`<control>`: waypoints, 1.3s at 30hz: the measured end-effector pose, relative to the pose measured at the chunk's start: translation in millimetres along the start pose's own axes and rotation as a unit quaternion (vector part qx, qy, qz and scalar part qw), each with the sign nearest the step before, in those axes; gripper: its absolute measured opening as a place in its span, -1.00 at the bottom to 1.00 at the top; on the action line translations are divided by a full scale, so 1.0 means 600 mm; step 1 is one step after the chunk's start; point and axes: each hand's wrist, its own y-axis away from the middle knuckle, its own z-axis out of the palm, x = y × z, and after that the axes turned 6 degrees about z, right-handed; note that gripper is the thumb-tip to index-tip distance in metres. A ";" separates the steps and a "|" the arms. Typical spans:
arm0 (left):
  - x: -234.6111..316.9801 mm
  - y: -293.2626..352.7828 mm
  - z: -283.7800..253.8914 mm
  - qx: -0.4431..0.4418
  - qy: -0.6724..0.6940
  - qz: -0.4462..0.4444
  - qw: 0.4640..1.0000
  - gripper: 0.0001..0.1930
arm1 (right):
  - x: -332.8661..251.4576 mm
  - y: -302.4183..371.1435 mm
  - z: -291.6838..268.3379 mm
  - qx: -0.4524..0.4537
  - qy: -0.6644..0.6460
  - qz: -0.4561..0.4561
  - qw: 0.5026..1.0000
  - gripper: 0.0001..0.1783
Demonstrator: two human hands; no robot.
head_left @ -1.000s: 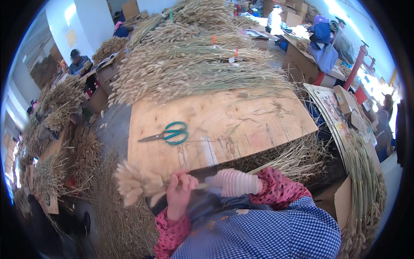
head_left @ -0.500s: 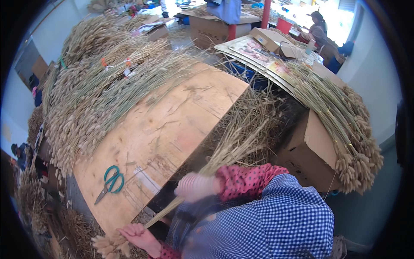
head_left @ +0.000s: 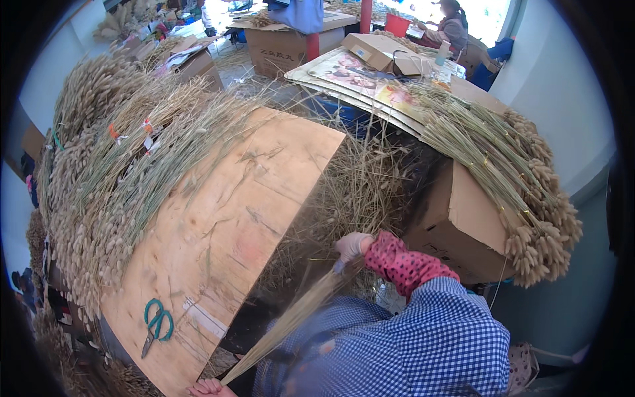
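Fingers (head_left: 345, 250) of the right hand (head_left: 352, 246) grip a grass bundle (head_left: 291, 320) beside a brown carton (head_left: 463, 225) (left fingers unclear).

Bare plywood board (head_left: 225, 218) offers open passage mid-surface; green-handled scissors (head_left: 157, 324) obstruct its near corner, bundled grass heads (head_left: 99, 198) block its left edge, loose straw (head_left: 357, 192) and cardboard box (head_left: 463, 225) close the right

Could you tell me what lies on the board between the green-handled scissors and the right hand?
In the head view, bare plywood board and its near edge lie between the scissors and the right hand, with the held stalk bundle slanting nearby.
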 end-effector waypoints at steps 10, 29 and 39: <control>0.097 -0.057 -0.038 0.072 0.610 -0.379 0.693 -0.50 | -0.088 0.103 -0.190 0.415 0.047 0.022 0.908 -0.57; 0.163 -0.056 0.019 0.016 0.592 -0.435 0.678 -0.46 | -0.471 0.180 -0.233 0.231 -0.159 -0.678 0.680 -0.75; 0.175 -0.083 0.045 -0.072 0.612 -0.412 0.671 -0.46 | -0.456 0.019 -0.284 0.416 -0.084 -0.443 0.790 -0.75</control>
